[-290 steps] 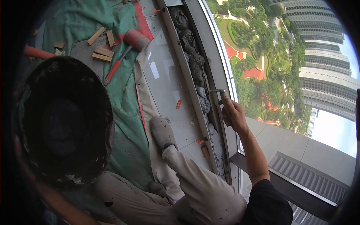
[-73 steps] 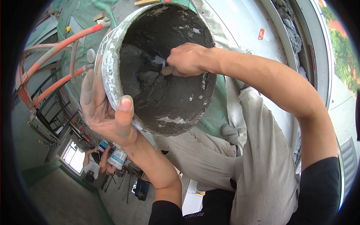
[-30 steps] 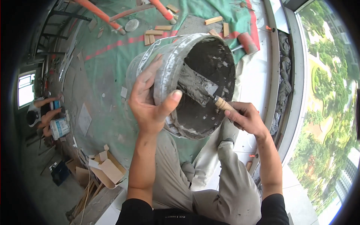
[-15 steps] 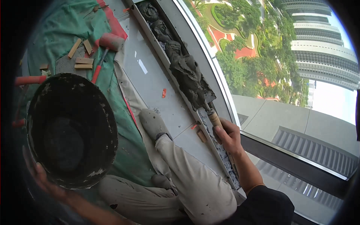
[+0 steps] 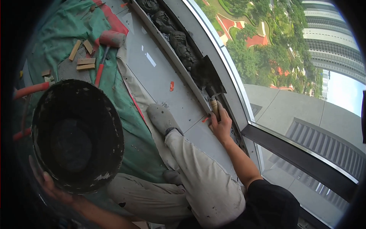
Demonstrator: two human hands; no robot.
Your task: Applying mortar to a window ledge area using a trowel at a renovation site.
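My right hand (image 5: 222, 124) grips the wooden handle of a trowel (image 5: 208, 74), whose dark blade lies against lumps of wet grey mortar (image 5: 179, 42) packed in the channel along the window frame. My left hand (image 5: 49, 187) holds a round black bucket (image 5: 76, 133) from below at the lower left, fingers curled over its rim. The bucket's inside is coated with dark mortar. My legs in light trousers and a grey sock (image 5: 162, 118) rest on the grey floor tile between the two hands.
A red-headed rubber mallet (image 5: 108, 42) and several small wooden wedges (image 5: 84, 61) lie on a green sheet (image 5: 126, 122) at the upper left. Orange pipes (image 5: 30, 89) run at the left edge. A large window (image 5: 289, 76) on the right overlooks trees and towers far below.
The trowel left the bucket and now rests on the mortar in the window channel. In the last half second my right hand slid a little along the channel; the bucket stays low at my left.
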